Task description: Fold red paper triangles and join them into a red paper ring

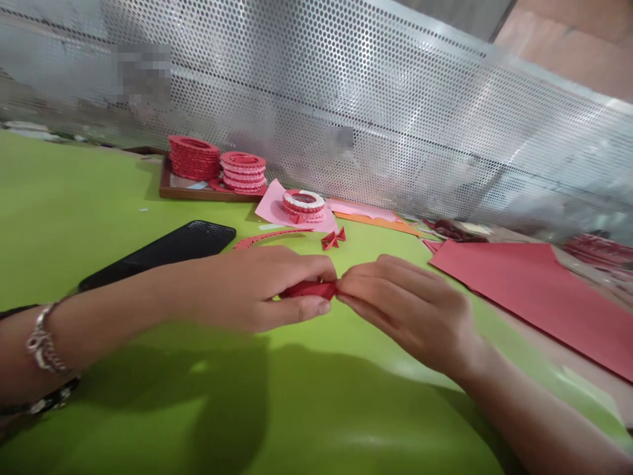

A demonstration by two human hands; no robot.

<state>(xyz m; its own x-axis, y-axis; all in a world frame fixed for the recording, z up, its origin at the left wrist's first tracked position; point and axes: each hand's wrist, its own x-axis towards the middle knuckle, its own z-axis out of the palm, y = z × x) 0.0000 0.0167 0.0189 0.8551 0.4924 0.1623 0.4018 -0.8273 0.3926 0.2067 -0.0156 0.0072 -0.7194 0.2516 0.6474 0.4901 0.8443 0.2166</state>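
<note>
Between the thumb and fingers of my left hand (287, 290) is a small folded piece of red paper (312, 289). My right hand (410, 303) pinches the right tip of that same paper, its fingers pressed together. Both hands are held over the green tabletop (277, 409). Just beyond them lie small folded red paper pieces (333, 239) and a curved red paper strip (267, 236). Part of the held paper is hidden by my left fingers.
A black phone (163, 254) lies beyond my left forearm. Farther back, a brown tray (198, 193) bears stacks of red and pink paper rings (243, 173). Another ring stack (302, 206) sits on pink paper (271, 204). Red sheets (524, 284) lie right; a perforated metal panel (321, 92) stands behind.
</note>
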